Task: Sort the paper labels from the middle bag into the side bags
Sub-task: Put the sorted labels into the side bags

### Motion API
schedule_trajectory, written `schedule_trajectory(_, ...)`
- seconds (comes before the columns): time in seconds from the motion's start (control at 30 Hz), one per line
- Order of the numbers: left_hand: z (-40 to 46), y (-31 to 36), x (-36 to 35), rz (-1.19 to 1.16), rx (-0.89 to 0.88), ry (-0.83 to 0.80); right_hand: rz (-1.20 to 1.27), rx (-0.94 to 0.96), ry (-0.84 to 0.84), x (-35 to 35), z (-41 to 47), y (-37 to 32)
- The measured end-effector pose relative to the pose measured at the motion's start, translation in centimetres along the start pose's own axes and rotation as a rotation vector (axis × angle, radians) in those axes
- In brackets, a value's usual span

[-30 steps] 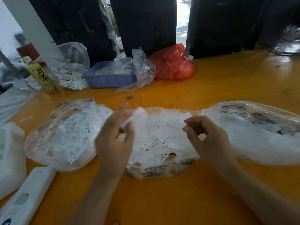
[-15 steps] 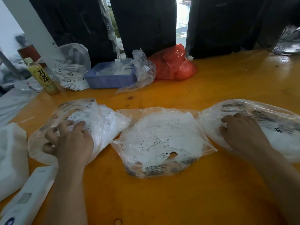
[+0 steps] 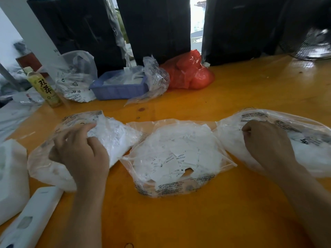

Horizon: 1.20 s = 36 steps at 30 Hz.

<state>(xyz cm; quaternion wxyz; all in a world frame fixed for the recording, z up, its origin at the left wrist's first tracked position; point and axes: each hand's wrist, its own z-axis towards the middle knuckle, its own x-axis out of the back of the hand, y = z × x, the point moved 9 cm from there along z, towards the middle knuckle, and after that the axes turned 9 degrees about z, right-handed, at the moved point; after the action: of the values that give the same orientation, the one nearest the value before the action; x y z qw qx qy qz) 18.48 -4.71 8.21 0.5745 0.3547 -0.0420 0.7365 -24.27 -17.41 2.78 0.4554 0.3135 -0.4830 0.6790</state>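
Head view shows both hands gone from the middle bag [image 3: 179, 158] of labels [image 3: 172, 154] out to the side bags: left hand [image 3: 80, 151] loosely spread on the left bag [image 3: 114, 138], right hand [image 3: 266, 142] curled at the right bag [image 3: 304, 140], their grip contents unclear, suggesting labels being dropped off.

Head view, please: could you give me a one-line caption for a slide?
Left hand at the left bag, right hand at the right bag, middle bag untouched.

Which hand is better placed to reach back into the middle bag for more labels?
Probably left. The left hand rests on the left clear plastic bag, slightly nearer the middle clear bag of white paper labels than the right hand.
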Motion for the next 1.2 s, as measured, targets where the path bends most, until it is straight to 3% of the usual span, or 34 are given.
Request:
schedule_trajectory(0.1,-2.1,5.0,-0.1,-0.234,-0.233,0.049,0.075,0.06,0.105,1.4,-0.1,-1.0)
schedule_trajectory(0.2,-5.7,9.9,-1.9,-0.54,-0.38,-0.187,0.245,0.148,0.228,3.1,-0.8,-2.5)
schedule_trajectory(0.27,-7.9,11.5,-3.8,-0.68,-0.319,-0.46,0.451,0.176,0.241,3.3,-1.5,-3.5)
schedule_trajectory(0.37,-11.2,12.2,-6.8,-0.798,-0.095,-0.861,0.697,0.187,0.097,1.6,-2.5,-5.5)
schedule_trajectory(0.47,-12.7,11.9,-8.4,-0.855,0.05,-1.026,0.821,0.227,-0.033,-0.1,-3.7,-7.6)
schedule_trajectory(0.6,-13.1,11.2,-8.9,-0.887,0.148,-1.082,0.979,0.2,-0.208,-2.8,-4.6,-9.0)
schedule_trajectory(0.7,-13.0,11.6,-8.4,-0.882,0.091,-1.102,1.078,0.168,-0.299,-4.0,-5.0,-9.7)
schedule_trajectory(0.9,-12.5,12.0,-7.8,-0.884,0.048,-1.06,1.047,0.273,-0.362,-4.4,-5.9,-11.0)
schedule_trajectory(1.07,-12.0,11.3,-7.8,-0.979,0.148,-1.001,1.069,0.215,-0.363,-5.0,-6.0,-11.0)
schedule_trajectory(1.2,-11.8,10.7,-8.2,-1.099,0.319,-0.967,1.05,0.127,-0.487,-5.8,-6.0,-10.7)
